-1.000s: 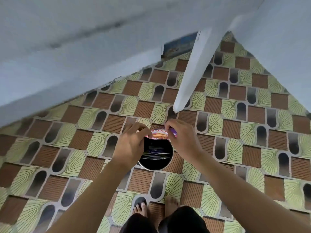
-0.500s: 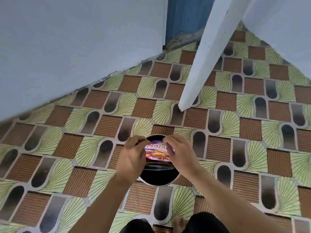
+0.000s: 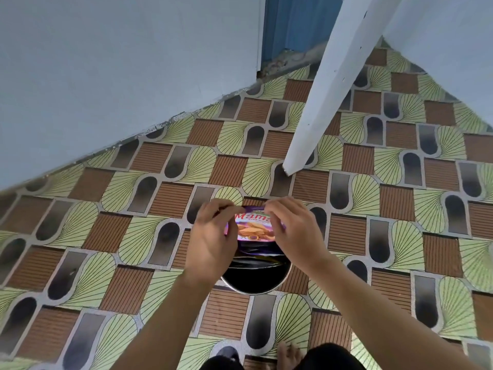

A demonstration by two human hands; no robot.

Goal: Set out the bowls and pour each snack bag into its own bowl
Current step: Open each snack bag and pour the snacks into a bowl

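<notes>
A purple snack bag (image 3: 253, 227) with red lettering and a picture of wafers is held above a round metal bowl (image 3: 282, 279) that stands on the patterned floor. My left hand (image 3: 213, 236) pinches the bag's top left edge. At the top right edge my right hand (image 3: 296, 233) pinches it too. The bowl's inside looks dark and shiny, and what lies in it is unclear. Both hands hide the bag's sides and part of the bowl's rim.
A white slanted post (image 3: 325, 84) meets the floor just beyond the hands. A pale blue wall (image 3: 120, 76) runs along the left, with a blue door (image 3: 293, 22) behind. My feet (image 3: 288, 353) show at the bottom edge.
The view has tilted and shifted, so the bowl and hands sit lower in frame. Both hands keep pinching the bag's top over the bowl; more of its printed face now shows.
</notes>
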